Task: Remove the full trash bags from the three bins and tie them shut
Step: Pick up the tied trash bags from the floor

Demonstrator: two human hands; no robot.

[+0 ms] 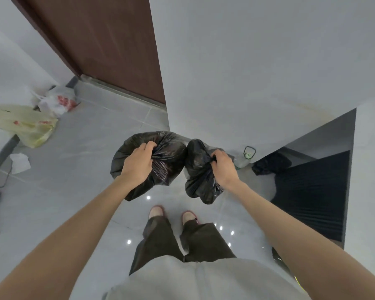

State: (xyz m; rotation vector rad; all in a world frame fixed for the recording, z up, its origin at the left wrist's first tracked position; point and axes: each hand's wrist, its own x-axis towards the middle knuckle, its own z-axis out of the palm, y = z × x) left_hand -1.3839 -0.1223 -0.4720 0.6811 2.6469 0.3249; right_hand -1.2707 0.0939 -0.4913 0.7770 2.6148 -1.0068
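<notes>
Just above the middle of the frame, the left grip (139, 162) is closed on the gathered top of the larger black trash bag (169, 146), fingers curled into the bunched plastic. The right grip (223, 167) is clenched the same way round the twisted neck of the smaller black trash bag (198, 172). The two bags hang side by side, their sides touching or nearly so. Whether they rest on the grey tiled floor (85, 169) cannot be told. Below them, at lower centre, stand the person's feet in pink slippers (157, 212).

A brown door (108, 40) fills the upper left, and a white wall (247, 61) the upper right. At the left edge a yellowish plastic bag (28, 126), a white plastic bag (56, 101) with red print and a crumpled paper (20, 162) lie on the floor. Right of the smaller bag stands a clear bottle (243, 161) against the wall, near a dark mat (312, 191).
</notes>
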